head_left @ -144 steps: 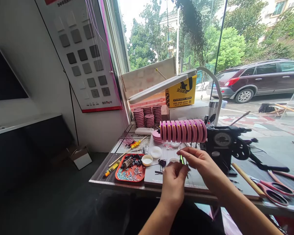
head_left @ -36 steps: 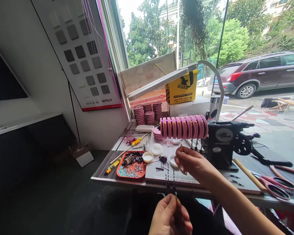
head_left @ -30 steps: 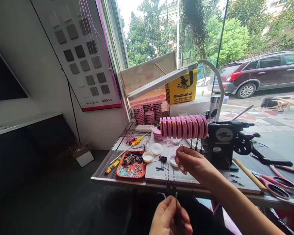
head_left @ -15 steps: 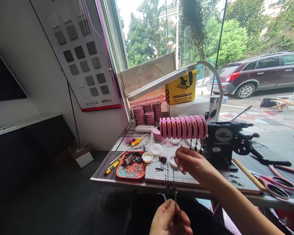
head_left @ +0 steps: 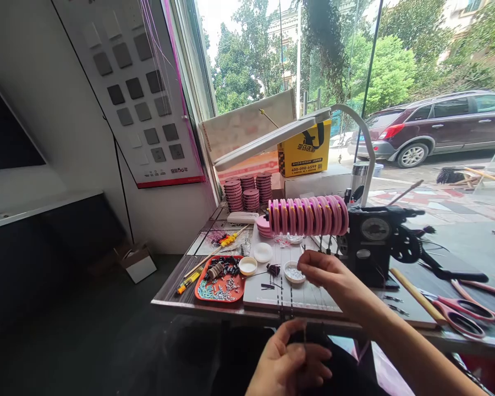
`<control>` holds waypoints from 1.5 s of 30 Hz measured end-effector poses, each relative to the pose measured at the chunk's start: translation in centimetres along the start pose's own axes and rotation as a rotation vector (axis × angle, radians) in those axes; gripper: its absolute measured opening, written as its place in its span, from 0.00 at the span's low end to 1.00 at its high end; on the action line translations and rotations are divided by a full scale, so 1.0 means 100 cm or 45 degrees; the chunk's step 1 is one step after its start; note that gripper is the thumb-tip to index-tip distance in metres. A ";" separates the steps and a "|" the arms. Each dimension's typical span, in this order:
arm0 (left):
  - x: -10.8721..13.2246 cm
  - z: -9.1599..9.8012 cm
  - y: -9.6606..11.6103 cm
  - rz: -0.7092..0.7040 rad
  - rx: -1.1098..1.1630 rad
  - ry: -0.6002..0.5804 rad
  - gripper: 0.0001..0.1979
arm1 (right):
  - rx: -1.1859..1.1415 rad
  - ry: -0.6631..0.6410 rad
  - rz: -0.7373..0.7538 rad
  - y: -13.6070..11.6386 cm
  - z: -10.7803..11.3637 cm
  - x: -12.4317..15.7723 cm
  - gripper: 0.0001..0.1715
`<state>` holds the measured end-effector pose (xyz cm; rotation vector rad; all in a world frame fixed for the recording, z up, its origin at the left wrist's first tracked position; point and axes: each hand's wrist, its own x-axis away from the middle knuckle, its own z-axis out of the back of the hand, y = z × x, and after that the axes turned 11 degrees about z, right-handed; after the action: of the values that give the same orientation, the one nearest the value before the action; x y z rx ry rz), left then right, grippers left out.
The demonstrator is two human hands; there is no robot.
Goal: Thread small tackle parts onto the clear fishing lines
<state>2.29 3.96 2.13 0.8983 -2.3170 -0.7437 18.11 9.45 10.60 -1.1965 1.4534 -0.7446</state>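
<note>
Pink foam spools (head_left: 309, 216) sit side by side on the shaft of a black hand-cranked winder (head_left: 369, 242). Thin lines with small dark beads (head_left: 291, 297) hang from them past the table edge. My right hand (head_left: 325, 272) is pinched below the spools, and a fine dark tip shows above its fingertips; what they hold is too small to name. Lower down, my left hand (head_left: 286, 360) has its index finger raised apart from the thumb and the other fingers. A thin strand runs beside those fingers. Close to my right fingertips stands a small white dish (head_left: 293, 271) of tiny pieces.
An orange tray (head_left: 220, 297) holds black, teal and silver small parts. White lids (head_left: 263, 252) lie beside it. Stacked pink spools (head_left: 233, 196) stand at the back under a white lamp (head_left: 272, 140). Red-handled scissors (head_left: 462, 316) and a wooden stick (head_left: 418, 297) lie at the right.
My left hand has risen slightly and its pinched fingers have spread apart. My right hand has shifted a little to the right, still pinched, uncovering more of the white dish.
</note>
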 end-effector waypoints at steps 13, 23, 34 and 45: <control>-0.005 -0.036 0.025 -0.039 0.023 0.274 0.17 | -0.048 -0.118 -0.209 0.027 -0.014 0.050 0.27; -0.003 -0.039 0.028 -0.015 0.071 0.299 0.13 | -0.078 -0.081 -0.267 0.028 -0.018 0.051 0.28; -0.010 -0.034 0.025 -0.209 -0.262 0.391 0.12 | 0.261 0.302 0.066 0.015 0.012 0.007 0.26; -0.025 -0.072 0.057 -0.646 -0.740 0.502 0.10 | 0.300 0.292 0.199 -0.012 0.004 -0.003 0.19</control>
<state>6.15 7.17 10.23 1.2209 -1.4161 -1.2330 18.80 9.41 11.70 -0.8287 1.5759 -0.9386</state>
